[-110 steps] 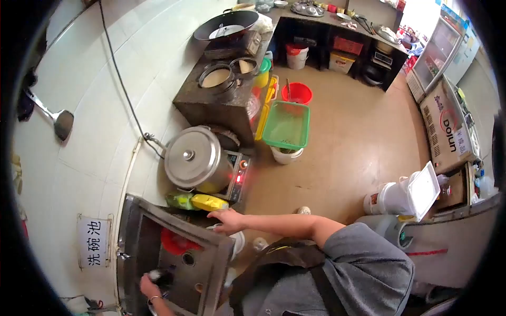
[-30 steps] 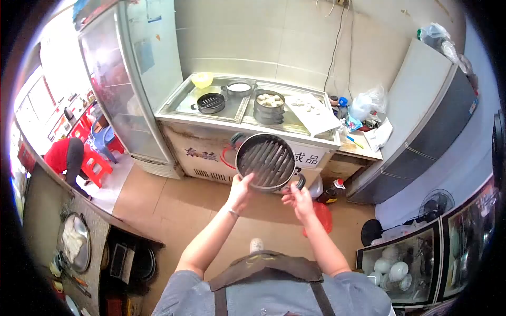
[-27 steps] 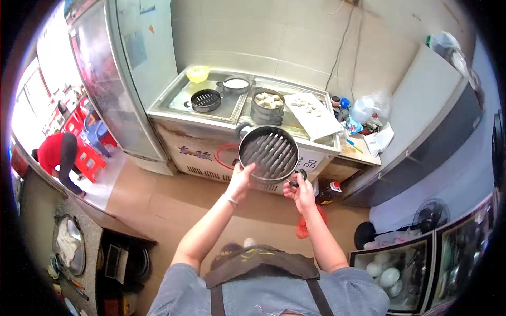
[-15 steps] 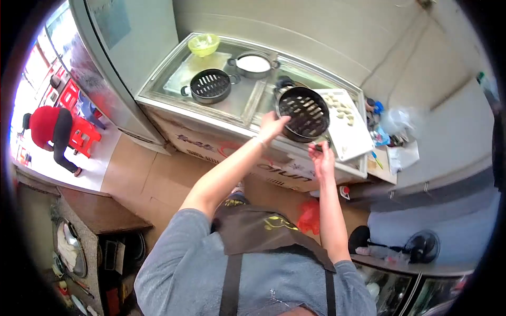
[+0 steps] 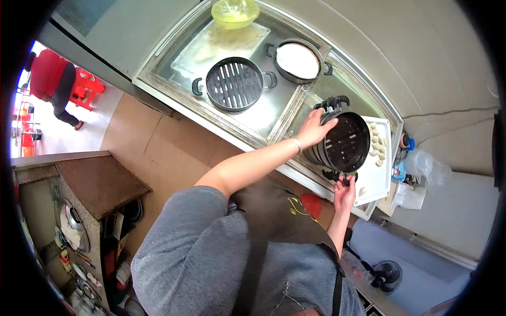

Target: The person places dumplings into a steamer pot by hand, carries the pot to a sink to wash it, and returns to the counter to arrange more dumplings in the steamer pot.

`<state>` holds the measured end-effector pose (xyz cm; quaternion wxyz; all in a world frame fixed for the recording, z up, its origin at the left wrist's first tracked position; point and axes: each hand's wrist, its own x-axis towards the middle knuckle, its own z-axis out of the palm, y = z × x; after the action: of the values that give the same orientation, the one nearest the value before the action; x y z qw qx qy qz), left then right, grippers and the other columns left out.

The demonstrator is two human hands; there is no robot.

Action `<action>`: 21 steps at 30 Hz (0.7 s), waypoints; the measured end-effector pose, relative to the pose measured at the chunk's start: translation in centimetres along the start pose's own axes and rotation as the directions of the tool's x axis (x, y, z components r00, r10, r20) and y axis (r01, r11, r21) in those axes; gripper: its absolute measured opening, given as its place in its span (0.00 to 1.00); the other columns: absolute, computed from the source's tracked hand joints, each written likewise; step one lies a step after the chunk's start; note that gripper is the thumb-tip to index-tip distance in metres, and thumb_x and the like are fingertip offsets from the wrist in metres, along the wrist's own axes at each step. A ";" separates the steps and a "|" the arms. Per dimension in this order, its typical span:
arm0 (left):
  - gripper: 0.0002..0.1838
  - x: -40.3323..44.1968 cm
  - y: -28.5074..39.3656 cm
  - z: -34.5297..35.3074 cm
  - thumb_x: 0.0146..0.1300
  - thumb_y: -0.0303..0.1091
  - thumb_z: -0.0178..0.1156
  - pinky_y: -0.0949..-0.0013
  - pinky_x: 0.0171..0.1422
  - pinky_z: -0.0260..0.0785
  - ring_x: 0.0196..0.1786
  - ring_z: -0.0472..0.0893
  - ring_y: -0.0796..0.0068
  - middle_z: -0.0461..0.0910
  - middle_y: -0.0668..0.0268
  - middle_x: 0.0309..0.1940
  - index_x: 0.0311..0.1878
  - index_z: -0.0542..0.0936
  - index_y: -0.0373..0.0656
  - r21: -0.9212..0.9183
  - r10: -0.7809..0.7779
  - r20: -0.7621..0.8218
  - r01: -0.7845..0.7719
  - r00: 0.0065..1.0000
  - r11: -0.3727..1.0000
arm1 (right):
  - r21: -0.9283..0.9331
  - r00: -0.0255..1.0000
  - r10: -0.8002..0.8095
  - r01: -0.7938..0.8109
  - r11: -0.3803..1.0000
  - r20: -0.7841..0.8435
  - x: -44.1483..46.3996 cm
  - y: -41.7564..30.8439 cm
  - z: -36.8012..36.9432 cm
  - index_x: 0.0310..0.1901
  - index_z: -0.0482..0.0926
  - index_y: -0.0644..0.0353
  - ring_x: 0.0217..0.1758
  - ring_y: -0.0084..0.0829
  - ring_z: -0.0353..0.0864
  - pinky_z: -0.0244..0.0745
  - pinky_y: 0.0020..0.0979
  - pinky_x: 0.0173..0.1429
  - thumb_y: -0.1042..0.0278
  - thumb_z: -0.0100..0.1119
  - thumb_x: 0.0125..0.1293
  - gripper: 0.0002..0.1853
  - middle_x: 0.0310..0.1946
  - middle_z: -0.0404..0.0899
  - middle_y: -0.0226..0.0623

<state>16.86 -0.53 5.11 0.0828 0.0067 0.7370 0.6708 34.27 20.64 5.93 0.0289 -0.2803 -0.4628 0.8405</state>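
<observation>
In the head view, the left hand (image 5: 318,128) and the right hand (image 5: 344,192) share the held pan (image 5: 346,141), a dark pan with a slotted floor. It is tilted, its inside turned towards the board (image 5: 377,181), over a stack (image 5: 316,154) of similar pans on the freezer (image 5: 195,117). Whether it rests on the stack or is just clear of it, I cannot tell.

The left fingers are clamped on the wall, the thumb over the rim and the others outside; this hold probably steadies the far side and keeps the tilt. The right fingers are bunched on the near handle (image 5: 354,178), likely because it sticks out on that side and gives a firm grip. With hands at 2 well-separated places, the weight seems balanced. Pale marks show in the slots; what makes them is too small to tell.

The board lies just beside the stack, perhaps so its dumplings (image 5: 377,143) are within easy reach; they are grouped mostly along its far part, with 1 apart near the close end. The freezer's flat glass top seems to serve as a work surface: it also bears the other slotted pan (image 5: 234,84), the white pan (image 5: 298,60) and a bowl (image 5: 235,13). A person in red (image 5: 48,73) bends well apart, near red stools (image 5: 87,88).
</observation>
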 end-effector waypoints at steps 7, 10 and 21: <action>0.31 6.7 1.1 -0.4 0.69 0.59 0.46 0.61 0.57 0.68 0.49 0.80 0.56 0.82 0.50 0.43 0.46 0.82 0.37 -0.042 -0.091 0.225 0.104 0.970 0.994 | -0.014 0.996 0.091 -0.091 0.996 0.006 0.1 -0.7 0.4 0.40 0.72 0.53 0.34 0.29 0.79 0.74 0.28 0.40 0.53 0.48 0.74 0.13 0.34 0.80 0.37; 0.32 7.6 -0.2 0.5 0.69 0.60 0.44 0.61 0.54 0.70 0.44 0.82 0.55 0.83 0.51 0.37 0.39 0.84 0.38 -0.078 -0.070 0.194 0.087 0.978 0.993 | -0.097 0.992 0.121 -0.118 0.988 0.030 -0.3 -1.6 1.2 0.40 0.73 0.53 0.35 0.29 0.80 0.75 0.28 0.42 0.54 0.49 0.73 0.12 0.35 0.80 0.37; 0.29 8.2 1.1 -0.2 0.71 0.54 0.41 0.55 0.49 0.71 0.40 0.81 0.51 0.82 0.52 0.33 0.34 0.85 0.42 0.005 -0.144 0.220 0.147 0.965 0.989 | -0.167 0.983 0.183 -0.178 0.970 0.020 0.3 -2.4 1.8 0.42 0.74 0.58 0.42 0.31 0.77 0.74 0.31 0.46 0.57 0.52 0.72 0.12 0.38 0.77 0.36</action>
<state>8.60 0.32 5.27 0.2130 0.0262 0.7178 0.6623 32.64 20.74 8.44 -0.0790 -0.3077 -0.5035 0.8035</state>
